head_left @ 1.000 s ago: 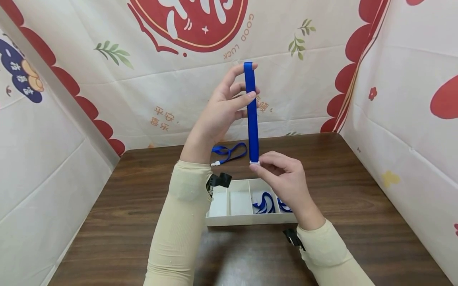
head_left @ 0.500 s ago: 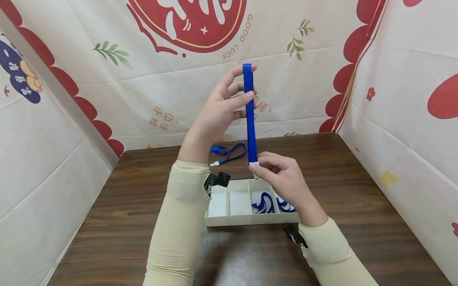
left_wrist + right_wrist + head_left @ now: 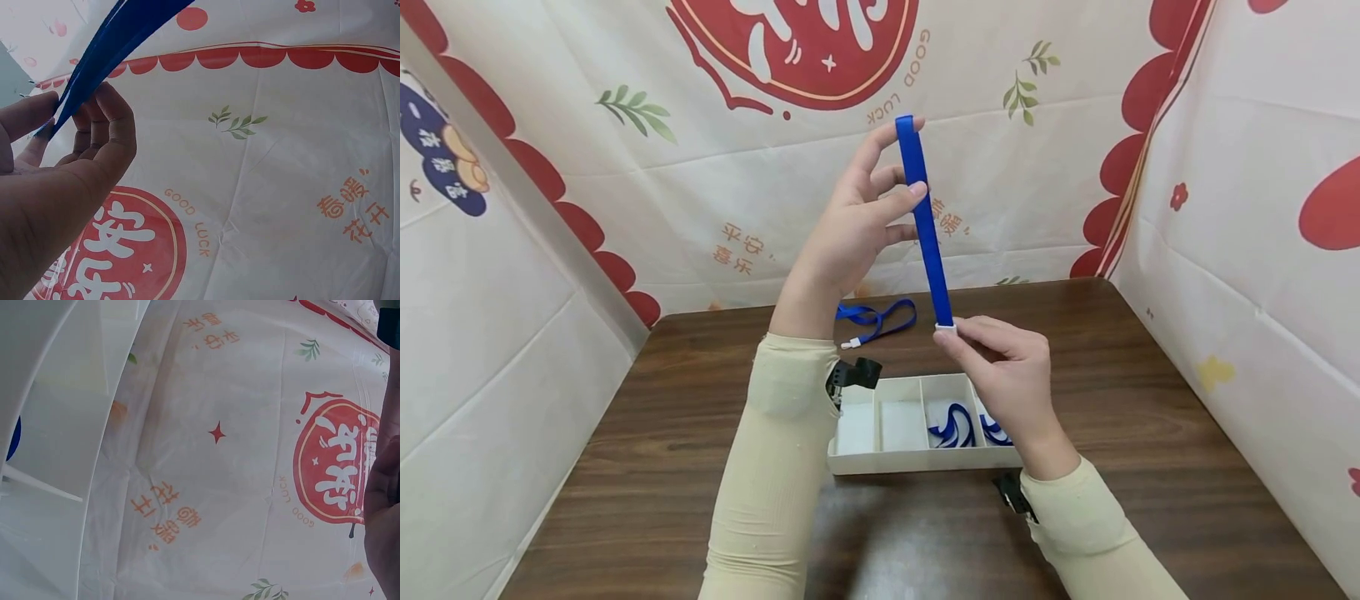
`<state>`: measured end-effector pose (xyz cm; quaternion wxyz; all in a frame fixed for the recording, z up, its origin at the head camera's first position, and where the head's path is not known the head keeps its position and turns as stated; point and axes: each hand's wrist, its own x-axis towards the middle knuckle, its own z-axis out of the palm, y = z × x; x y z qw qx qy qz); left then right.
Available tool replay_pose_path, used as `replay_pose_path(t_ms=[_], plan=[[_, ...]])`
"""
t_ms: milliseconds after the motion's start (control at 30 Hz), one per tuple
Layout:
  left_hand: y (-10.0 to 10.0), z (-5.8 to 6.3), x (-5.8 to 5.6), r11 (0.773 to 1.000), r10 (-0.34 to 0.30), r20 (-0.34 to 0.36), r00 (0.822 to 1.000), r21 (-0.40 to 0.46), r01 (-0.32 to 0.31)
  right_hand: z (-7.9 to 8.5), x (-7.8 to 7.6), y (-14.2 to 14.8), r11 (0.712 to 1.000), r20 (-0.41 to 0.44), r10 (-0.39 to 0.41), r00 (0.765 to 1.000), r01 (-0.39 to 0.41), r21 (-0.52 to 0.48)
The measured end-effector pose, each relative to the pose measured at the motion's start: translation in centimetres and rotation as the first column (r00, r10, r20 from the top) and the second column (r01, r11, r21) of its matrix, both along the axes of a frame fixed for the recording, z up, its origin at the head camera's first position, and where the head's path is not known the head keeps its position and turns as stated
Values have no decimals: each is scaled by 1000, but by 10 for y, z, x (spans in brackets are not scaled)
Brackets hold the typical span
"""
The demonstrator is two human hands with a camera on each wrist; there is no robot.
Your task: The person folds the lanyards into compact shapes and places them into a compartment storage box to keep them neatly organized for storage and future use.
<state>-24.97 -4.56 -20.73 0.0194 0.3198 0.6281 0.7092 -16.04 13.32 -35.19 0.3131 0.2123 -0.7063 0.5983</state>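
A blue lanyard (image 3: 934,258) is stretched, slightly tilted, above the table between both hands. My left hand (image 3: 859,218) has its index finger through the loop at the top, and its thumb presses on the strap a little lower. At the bottom end, the thumb and fingers of my right hand (image 3: 1011,379) pinch the white fitting (image 3: 946,328), mostly covered by them. In the left wrist view the doubled strap (image 3: 119,53) runs up from the fingers. The right wrist view shows only part of the right hand (image 3: 382,519) at its edge.
Below the hands is a white divided tray (image 3: 917,461). Blue lanyards (image 3: 953,427) lie in its two right compartments, partly behind the right hand. Another blue lanyard (image 3: 887,321) with a white end lies on the brown table (image 3: 700,433) behind it. Printed cloth walls surround the table.
The lanyard has gone from nearly upright to tilted: its top moved left and up with my left hand, its lower end right and slightly up with my right. Less of the white fitting shows.
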Motion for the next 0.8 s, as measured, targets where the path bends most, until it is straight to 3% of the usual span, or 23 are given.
replay_pose_path(t_ms=[67,167,267,367,467,567,800], plan=[[1,-1,0,1000,3,0,1000,-7,-3,0,0,1,1000,37,4,999,-4,-1],[1,-1,-1,999,0,-4,1000,-42,-1,2,0,3,1000,178,8,984,-11,15],[0,-3,-2,993,-11,-2,1000,-117,11,4,-1,6,997,356,11,934,-35,61],[-1,-7,-3,974,-25,5,1000,-227,26,2,-1,8,993,455,4,890,-56,101],[-2,-12,-5,944,-12,13,1000,-329,16,0,0,9,989,497,-5,868,-68,128],[-1,-19,-8,927,32,24,999,-374,-21,-3,0,10,987,511,-8,860,-74,141],[-2,-30,-15,936,88,57,994,-346,-63,-3,2,10,986,516,-27,856,-63,157]])
